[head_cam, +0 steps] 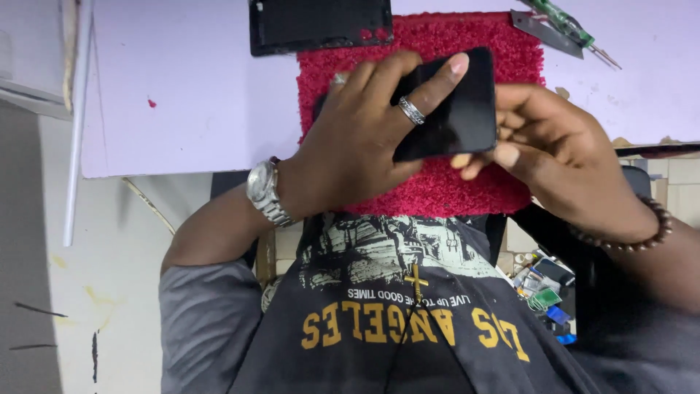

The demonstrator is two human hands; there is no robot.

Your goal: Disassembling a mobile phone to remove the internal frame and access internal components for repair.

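I have the black phone [456, 109] pinched at its edges: my left hand [364, 142] wraps over its face, my right hand [554, 149] grips the far side. It sits just above the red mat [437, 190]. It looks thin, stiff, glossy and slippery, likely fragile glass, so edges are the safest hold. Beyond the mat's top lie a dark panel [321, 25] and a green screwdriver [565, 22].

Black glossy phone screen panel [456, 109], rectangular, blank, tilted over the red mat [437, 44]. Gripped from both sides: left hand [364, 138] across its face, right hand [554, 146] at its edge. Beyond the mat's far left corner, a second flat black rectangular panel [317, 25], small red spots near its corner.
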